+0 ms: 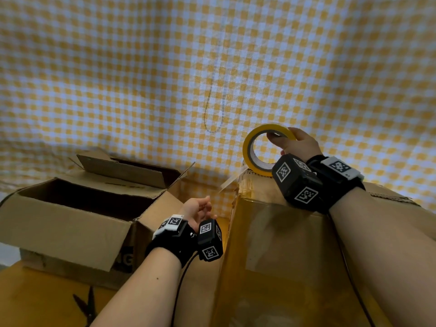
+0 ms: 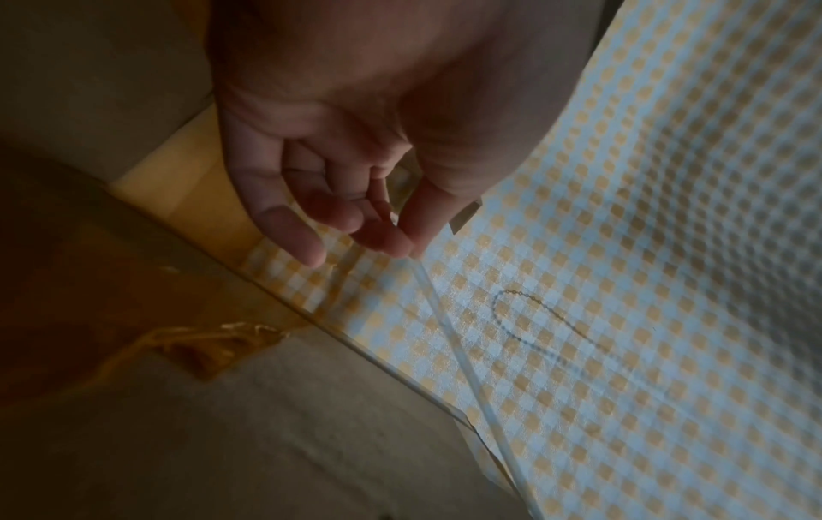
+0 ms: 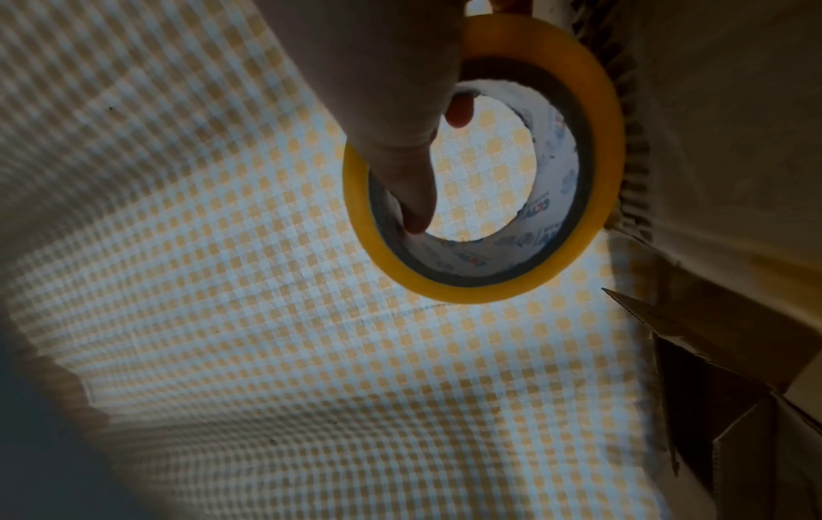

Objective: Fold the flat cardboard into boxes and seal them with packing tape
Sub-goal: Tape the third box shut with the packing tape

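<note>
Our right hand (image 1: 299,143) grips the yellow roll of packing tape (image 1: 264,149), fingers hooked through its core, standing it on the far edge of the closed brown cardboard box (image 1: 283,244), probably to keep the strip taut. Our left hand (image 1: 198,208) pinches the clear loose tape strip (image 1: 227,182) beside that box. The box top looks glossy with tape. An open cardboard box (image 1: 70,208) sits left.

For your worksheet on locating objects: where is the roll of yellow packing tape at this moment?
In the head view, right of centre: the roll of yellow packing tape stands on edge on the taped box, gripped by the right hand.
</note>
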